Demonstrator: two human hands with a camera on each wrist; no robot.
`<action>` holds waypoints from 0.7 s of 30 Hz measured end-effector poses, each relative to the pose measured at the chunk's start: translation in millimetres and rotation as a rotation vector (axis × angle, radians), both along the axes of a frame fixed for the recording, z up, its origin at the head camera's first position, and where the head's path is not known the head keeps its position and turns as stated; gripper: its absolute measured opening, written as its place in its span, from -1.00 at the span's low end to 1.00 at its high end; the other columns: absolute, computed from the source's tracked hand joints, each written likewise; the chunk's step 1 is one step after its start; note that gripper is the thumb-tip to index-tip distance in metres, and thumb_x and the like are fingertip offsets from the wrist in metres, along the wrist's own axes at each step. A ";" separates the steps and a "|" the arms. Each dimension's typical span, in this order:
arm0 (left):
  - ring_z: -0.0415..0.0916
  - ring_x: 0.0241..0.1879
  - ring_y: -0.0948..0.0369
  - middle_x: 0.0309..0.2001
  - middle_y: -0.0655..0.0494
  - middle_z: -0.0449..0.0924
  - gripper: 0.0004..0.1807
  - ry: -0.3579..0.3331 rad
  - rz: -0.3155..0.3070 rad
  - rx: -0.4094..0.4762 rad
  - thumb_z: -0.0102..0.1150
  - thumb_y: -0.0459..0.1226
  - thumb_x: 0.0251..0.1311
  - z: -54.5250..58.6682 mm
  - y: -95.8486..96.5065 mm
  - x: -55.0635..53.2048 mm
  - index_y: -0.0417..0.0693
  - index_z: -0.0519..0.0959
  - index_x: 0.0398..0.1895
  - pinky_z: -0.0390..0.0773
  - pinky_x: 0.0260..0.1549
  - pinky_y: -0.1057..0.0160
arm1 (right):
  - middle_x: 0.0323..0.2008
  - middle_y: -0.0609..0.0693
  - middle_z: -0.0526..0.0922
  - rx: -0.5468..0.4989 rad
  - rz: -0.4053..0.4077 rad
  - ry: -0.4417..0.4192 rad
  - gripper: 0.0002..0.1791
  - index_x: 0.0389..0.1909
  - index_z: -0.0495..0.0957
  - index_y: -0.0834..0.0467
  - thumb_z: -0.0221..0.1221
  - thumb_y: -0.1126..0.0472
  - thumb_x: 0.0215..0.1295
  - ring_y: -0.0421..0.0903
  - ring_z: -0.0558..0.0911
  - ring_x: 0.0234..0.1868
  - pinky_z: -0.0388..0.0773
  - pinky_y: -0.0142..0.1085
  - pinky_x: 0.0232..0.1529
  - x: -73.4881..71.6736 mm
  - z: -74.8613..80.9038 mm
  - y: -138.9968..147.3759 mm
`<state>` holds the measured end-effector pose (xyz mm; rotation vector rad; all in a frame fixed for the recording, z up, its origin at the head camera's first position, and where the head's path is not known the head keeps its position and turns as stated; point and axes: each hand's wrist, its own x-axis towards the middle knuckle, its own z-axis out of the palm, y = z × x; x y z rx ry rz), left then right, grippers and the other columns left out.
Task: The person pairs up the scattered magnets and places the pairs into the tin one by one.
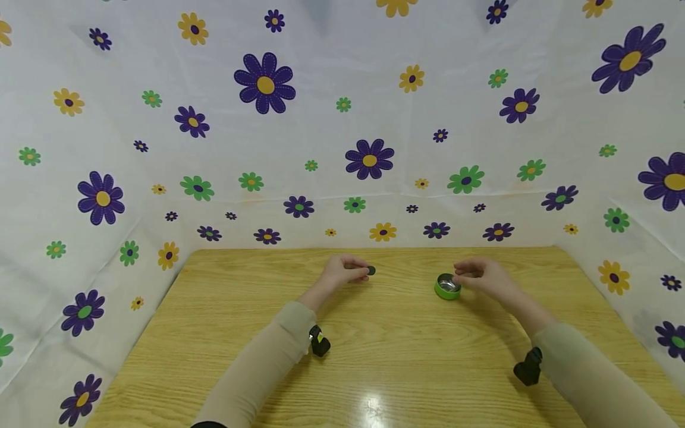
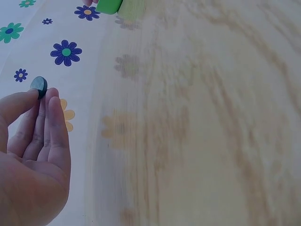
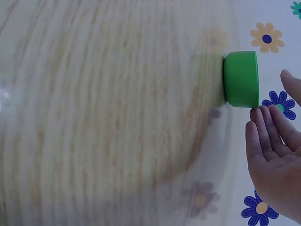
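Between the thumb and fingers of my left hand (image 1: 342, 270) is pinched a small dark round disc (image 1: 371, 270), held above the table's far part. Seen in the left wrist view, the disc (image 2: 39, 86) is thin and dark with a lighter, shiny face. A small green bowl (image 1: 447, 286) with a silvery metal inside stands upright on the table to the right. My right hand (image 1: 484, 276) is beside it, thumb and fingers spread apart. In the right wrist view its fingertips are right at the rim of the green bowl (image 3: 241, 79).
The glossy wood-grain table (image 1: 385, 351) reflects light near its front. A white cloth (image 1: 321, 131) printed with purple, yellow and green flowers hangs behind the table and along both sides. Black wrist cameras (image 1: 319, 342) are strapped to both sleeves.
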<state>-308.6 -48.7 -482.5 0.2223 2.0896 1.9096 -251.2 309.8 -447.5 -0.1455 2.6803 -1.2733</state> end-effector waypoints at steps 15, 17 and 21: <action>0.74 -0.38 0.33 -0.05 -0.30 0.80 -0.79 -0.020 -0.014 -0.011 0.30 -0.48 0.39 -2.9 7.8 4.1 -0.46 0.70 0.02 0.84 -0.16 0.23 | 0.28 0.45 0.60 0.013 0.021 -0.004 -0.34 0.37 0.46 0.47 0.38 0.12 0.45 0.29 0.65 0.22 0.59 0.17 0.34 5.2 -18.6 4.8; 0.74 -0.38 0.33 -0.02 -0.31 0.79 -0.78 -0.023 -0.016 -0.022 0.31 -0.47 0.40 -2.8 9.6 5.3 -0.44 0.70 0.03 0.83 -0.15 0.24 | 0.28 0.45 0.60 0.014 0.018 0.000 -0.33 0.37 0.46 0.48 0.38 0.12 0.45 0.31 0.65 0.23 0.60 0.16 0.33 6.3 -20.0 4.4; 0.75 -0.37 0.34 0.02 -0.32 0.78 -0.77 -0.022 -0.013 -0.030 0.31 -0.46 0.41 -2.4 13.5 6.4 -0.43 0.70 0.04 0.83 -0.15 0.26 | 0.27 0.45 0.61 0.008 0.009 0.003 -0.33 0.37 0.45 0.48 0.38 0.12 0.45 0.31 0.65 0.24 0.61 0.15 0.33 8.2 -21.8 3.9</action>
